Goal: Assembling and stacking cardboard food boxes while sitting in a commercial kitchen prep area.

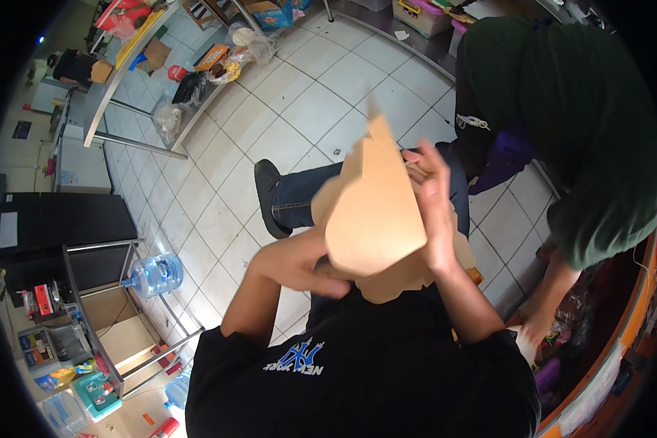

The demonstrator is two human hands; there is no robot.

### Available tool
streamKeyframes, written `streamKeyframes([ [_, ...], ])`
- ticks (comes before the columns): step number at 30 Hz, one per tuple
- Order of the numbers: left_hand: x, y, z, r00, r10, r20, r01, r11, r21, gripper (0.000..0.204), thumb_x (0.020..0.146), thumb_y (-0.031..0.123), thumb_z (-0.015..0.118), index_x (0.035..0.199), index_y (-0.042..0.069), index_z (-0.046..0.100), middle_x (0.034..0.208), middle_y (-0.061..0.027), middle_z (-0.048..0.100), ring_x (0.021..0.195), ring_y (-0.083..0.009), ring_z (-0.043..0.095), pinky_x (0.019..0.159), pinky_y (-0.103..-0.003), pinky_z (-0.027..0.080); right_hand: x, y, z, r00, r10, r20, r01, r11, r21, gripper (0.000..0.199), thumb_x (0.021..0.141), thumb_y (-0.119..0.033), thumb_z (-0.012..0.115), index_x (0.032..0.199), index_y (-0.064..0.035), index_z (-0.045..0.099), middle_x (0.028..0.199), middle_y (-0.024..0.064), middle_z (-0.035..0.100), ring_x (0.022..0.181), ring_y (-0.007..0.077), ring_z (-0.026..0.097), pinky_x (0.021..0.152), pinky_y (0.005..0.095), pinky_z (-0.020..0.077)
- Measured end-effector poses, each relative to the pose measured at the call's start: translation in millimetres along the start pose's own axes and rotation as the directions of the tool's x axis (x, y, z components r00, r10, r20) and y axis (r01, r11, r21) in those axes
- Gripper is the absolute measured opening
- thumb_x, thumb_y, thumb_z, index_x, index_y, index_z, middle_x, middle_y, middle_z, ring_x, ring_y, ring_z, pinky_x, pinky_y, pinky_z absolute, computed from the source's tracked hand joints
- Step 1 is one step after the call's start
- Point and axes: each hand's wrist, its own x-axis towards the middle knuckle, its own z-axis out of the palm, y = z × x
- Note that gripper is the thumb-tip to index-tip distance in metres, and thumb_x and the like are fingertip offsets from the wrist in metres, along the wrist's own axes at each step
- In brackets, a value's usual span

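Black cabinet [58, 219]: one, well left of the left fingers [333, 284].

Metal rack [88, 312]: open-framed, in front of the cabinet, well left of the same fingers.

Water bottle [159, 275]: large, clear blue, lying sideways beside the rack, left of the left fingers.

Black shoe [267, 198]: beyond the left fingers and to their left, at the end of a blue-jeaned leg [297, 201], over pale tiled floor [215, 241].

Left hand [288, 257]: bare, fingers part-bent and pointing right, at the lower left of the box; whether they grip it cannot be told.

Tan paperboard box [376, 215]: one, unprinted on the visible side, tilted, between the left and right fingers; upper tip blurred.

Further tan paperboard [390, 285]: below the box, just right of the left fingertips.

Right hand [436, 212]: bare, raised along the box's right side; fingers loosely bent and slightly apart, their hold on it unclear.

Co-worker's hand [539, 326]: right of and below the right fingers, at a pale item.

Co-worker's top [591, 139]: dark green, well right of the right fingers.
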Motion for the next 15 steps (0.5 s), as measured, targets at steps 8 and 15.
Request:
streamKeyframes([
  [8, -26.7, -26.8, 23.5, 0.92, -0.32, -0.225, 0.168, 0.842, -0.512, 0.09, 0.094, 0.038, 0.065, 0.156, 0.001, 0.011, 0.154, -0.0142, 0.031, 0.141, -0.0205, 0.033, 0.114, -0.038, 0.03, -28.6, 17.8, 13.6, 0.948, -0.185, 0.258, 0.282, 0.864, -0.418, 0.06, 0.091, -0.008, 0.063, 0.147, -0.0054, 0.044, 0.147, 0.0199, 0.039, 0.133, 0.0383, 0.043, 0.112, 0.0453, 0.0353],
  [15, -27.9, -27.8, 44.7, 0.81, -0.546, -0.213, 0.369, 0.758, -0.538, 0.063, 0.103, 0.027, 0.054, 0.152, 0.0, 0.026, 0.146, -0.0107, 0.043, 0.127, -0.0162, 0.046, 0.106, -0.033, 0.037, -34.7, 21.4, 16.0, 0.923, -0.256, 0.289, 0.385, 0.577, -0.721, 0.056, 0.083, -0.026, 0.076, 0.137, -0.0221, 0.06, 0.144, 0.0048, 0.049, 0.125, 0.0329, 0.049, 0.102, 0.0452, 0.0417],
])
